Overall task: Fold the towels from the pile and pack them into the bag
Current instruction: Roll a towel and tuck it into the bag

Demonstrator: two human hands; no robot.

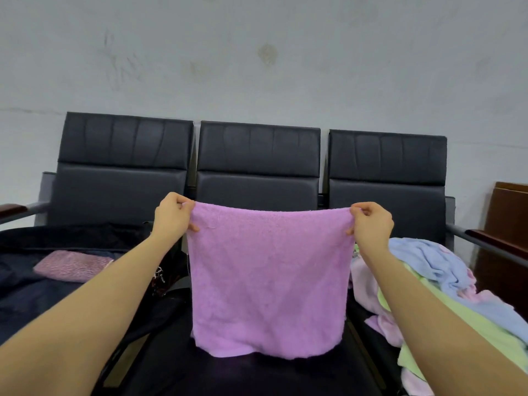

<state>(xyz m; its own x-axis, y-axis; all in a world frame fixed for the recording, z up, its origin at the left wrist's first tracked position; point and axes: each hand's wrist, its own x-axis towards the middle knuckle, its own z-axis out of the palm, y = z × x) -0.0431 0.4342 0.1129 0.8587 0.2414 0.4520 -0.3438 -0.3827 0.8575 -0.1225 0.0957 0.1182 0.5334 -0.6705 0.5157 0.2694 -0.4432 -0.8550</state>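
Note:
A purple towel (268, 275) hangs spread out in front of me over the middle seat, its lower edge touching the seat. My left hand (173, 215) pinches its upper left corner and my right hand (371, 224) pinches its upper right corner. On the right seat lies the pile of towels (437, 278) in blue, green and pale pink. The dark open bag (43, 290) lies on the left seat with a folded pink towel (73, 265) inside it.
A row of three black chairs (258, 155) stands against a grey wall. Metal armrests with wooden tops (491, 237) flank the row. A brown wooden piece of furniture (508, 241) stands at the far right.

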